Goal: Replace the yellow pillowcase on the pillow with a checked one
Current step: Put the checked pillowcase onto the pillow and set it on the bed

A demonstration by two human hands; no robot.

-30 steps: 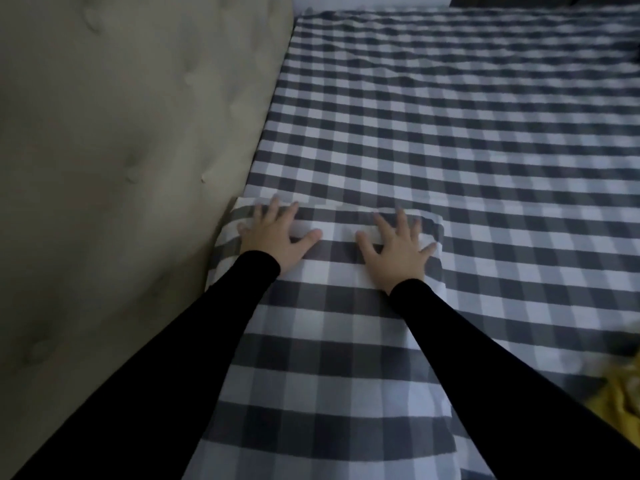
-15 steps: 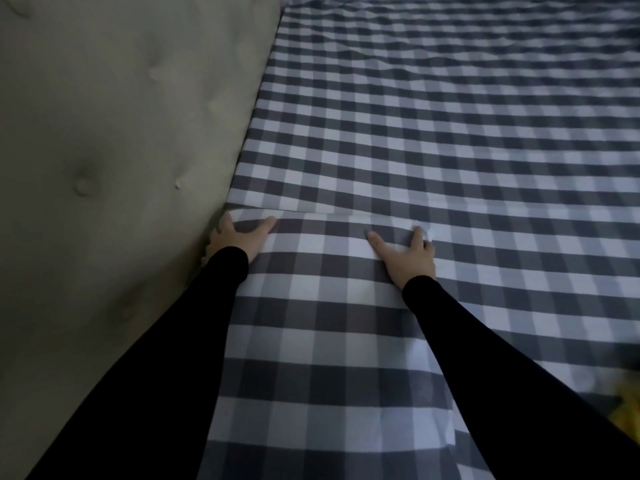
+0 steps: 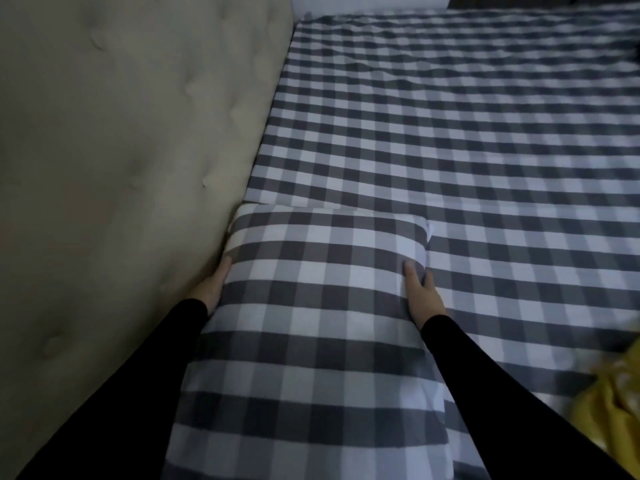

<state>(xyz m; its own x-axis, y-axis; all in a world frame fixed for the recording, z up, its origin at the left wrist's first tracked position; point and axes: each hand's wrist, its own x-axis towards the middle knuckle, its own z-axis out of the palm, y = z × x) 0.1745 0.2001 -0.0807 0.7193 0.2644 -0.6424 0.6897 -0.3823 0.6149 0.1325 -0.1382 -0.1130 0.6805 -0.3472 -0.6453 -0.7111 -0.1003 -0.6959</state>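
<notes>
pillow (image 3: 311, 306) in its checked case lies on the checked sheet (image 3: 450, 133) against the headboard (image 3: 121, 168). left hand (image 3: 212, 289) and right hand (image 3: 423, 299) press flat on its sides. shove unevenly and it'll probably sit crooked. yellow pillowcase (image 3: 609, 410) sits off right.
</notes>
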